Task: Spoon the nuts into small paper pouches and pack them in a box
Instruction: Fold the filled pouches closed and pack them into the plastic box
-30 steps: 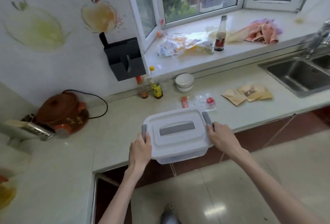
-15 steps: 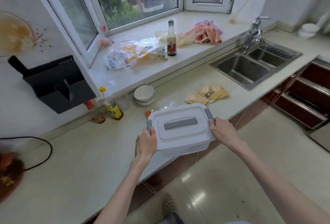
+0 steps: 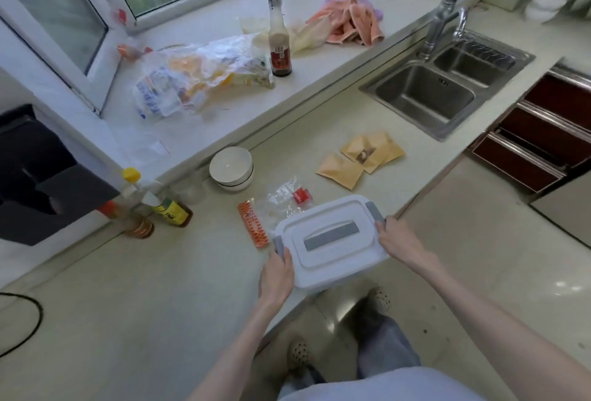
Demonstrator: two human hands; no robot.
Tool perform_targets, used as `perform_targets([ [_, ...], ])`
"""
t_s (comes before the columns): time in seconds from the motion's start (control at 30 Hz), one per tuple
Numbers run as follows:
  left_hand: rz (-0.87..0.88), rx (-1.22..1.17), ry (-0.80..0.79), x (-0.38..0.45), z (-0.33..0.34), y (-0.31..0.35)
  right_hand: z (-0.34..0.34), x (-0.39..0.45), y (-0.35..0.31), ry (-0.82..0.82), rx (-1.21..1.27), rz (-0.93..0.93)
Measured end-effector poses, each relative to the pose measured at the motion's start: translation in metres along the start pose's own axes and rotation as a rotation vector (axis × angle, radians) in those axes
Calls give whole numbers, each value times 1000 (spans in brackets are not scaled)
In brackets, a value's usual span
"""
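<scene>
A white plastic box (image 3: 329,240) with a closed lid, a grey handle and grey side clips sits at the counter's front edge. My left hand (image 3: 276,276) grips its left end by the clip, and my right hand (image 3: 398,242) grips its right end. Several brown paper pouches (image 3: 361,160) lie in a loose pile on the counter beyond the box, toward the sink. A clear plastic bag (image 3: 281,200) with a red label lies just behind the box, next to an orange packet (image 3: 252,224).
A stack of white bowls (image 3: 231,168) stands near the sill. Sauce bottles (image 3: 169,208) stand at the left by a black knife holder (image 3: 38,176). The steel sink (image 3: 447,83) is at the right. A bottle (image 3: 279,39), bags and cloths lie on the windowsill.
The view has swung right and down toward the sink. The box, held at both ends throughout, now sits further right along the counter's front edge, nearer the pouches.
</scene>
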State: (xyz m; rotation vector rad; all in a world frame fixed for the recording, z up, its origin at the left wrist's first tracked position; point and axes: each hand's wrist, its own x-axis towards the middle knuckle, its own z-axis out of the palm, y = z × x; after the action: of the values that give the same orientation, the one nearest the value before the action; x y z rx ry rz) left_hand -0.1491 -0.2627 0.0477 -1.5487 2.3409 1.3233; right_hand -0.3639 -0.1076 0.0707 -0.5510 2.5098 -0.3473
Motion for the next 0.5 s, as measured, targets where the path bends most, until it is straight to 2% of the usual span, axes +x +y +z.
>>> perform_targets([
  [0.27, -147, -72, 105, 46, 31, 25, -17, 87, -14, -55, -81, -148],
  [0.4, -232, -75, 240, 56, 43, 42, -24, 114, -12, -144, -117, -244],
  [0.5, -290, -29, 347, 57, 54, 46, -23, 123, -7, -149, -136, -355],
])
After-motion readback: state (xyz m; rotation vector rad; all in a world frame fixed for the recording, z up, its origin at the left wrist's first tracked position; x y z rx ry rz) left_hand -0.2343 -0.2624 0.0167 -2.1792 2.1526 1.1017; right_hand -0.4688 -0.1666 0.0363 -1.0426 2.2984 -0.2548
